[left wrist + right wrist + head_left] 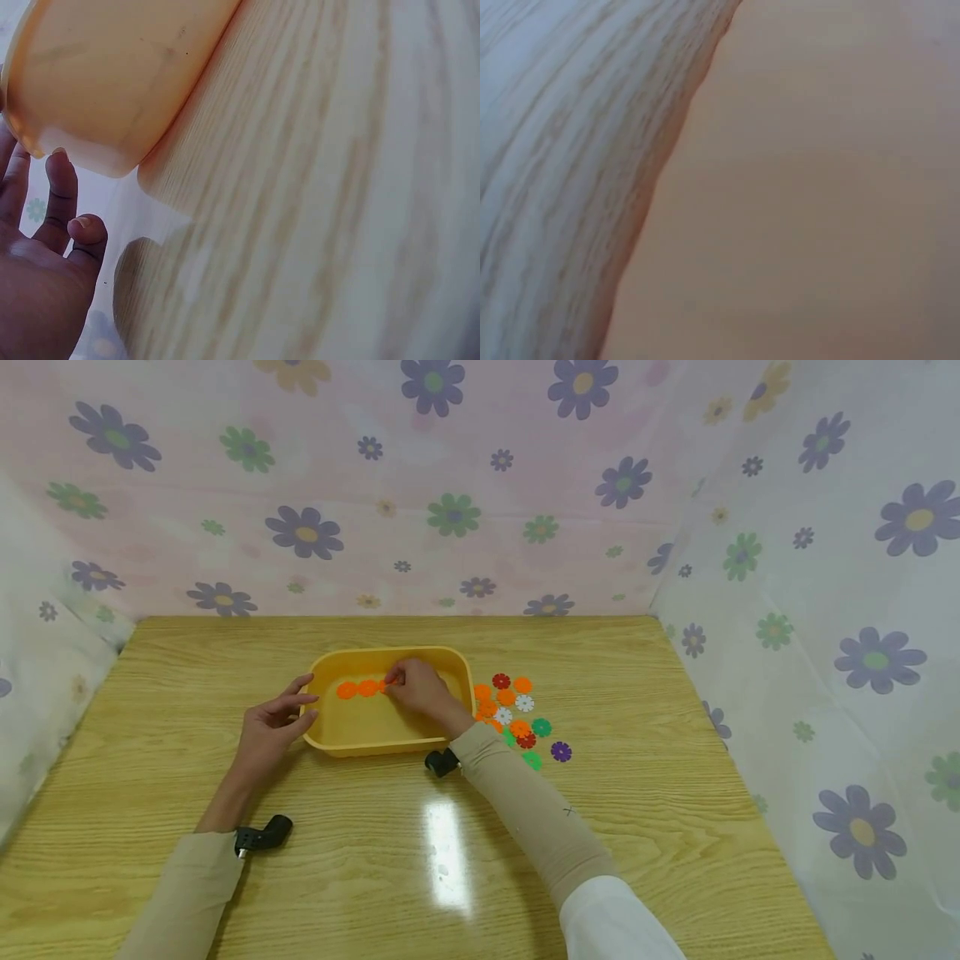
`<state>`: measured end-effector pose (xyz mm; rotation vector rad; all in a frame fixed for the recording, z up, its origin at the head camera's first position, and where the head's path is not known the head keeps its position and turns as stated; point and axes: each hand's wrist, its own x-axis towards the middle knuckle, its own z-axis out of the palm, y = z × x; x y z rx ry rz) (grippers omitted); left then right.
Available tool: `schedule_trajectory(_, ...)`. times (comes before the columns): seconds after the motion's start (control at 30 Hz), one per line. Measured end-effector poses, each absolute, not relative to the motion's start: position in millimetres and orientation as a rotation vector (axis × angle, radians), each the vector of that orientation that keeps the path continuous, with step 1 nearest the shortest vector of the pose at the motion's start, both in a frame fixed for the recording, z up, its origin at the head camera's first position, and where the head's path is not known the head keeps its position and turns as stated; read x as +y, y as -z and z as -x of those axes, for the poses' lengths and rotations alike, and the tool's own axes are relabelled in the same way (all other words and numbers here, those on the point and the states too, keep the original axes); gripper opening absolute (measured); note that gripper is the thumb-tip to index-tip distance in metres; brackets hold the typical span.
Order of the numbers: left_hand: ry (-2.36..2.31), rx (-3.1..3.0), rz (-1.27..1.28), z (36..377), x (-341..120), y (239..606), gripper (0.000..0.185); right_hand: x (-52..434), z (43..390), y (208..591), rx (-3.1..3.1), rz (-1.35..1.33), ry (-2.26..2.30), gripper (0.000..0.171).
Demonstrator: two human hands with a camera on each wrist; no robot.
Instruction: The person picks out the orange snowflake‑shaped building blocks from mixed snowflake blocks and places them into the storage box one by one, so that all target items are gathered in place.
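— Left hand [272,727]?
— Relaxed, fingers straight against the yellow tray's [330,745] left wall.
— Right hand [422,690]?
— Inside the tray, seemingly pinching an orange flower disc [384,686] beside two others [357,689]; grip partly hidden.

We're looking at a small staged recording booth rather than a lived-in room: a bare wood-grain table [637,827] is boxed in on three sides by thin pink-and-white flower-print sheeting [465,510] hung as a backdrop, creased at the corners. Black cameras [262,837] are strapped at both wrists, an overhead lamp glares off the tabletop, and only a yellow tray [390,745] and toy flower discs [525,718] are set out
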<state>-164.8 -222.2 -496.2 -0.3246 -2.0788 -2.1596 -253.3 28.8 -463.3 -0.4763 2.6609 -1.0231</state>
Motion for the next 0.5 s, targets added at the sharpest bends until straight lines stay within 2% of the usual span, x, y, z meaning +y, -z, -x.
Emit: schedule_trajectory(0.5,2.161,-2.066,0.350,165.4,-222.4,497.6,0.026,29.2,253.4,462.8,2.637,0.464,1.063,0.015)
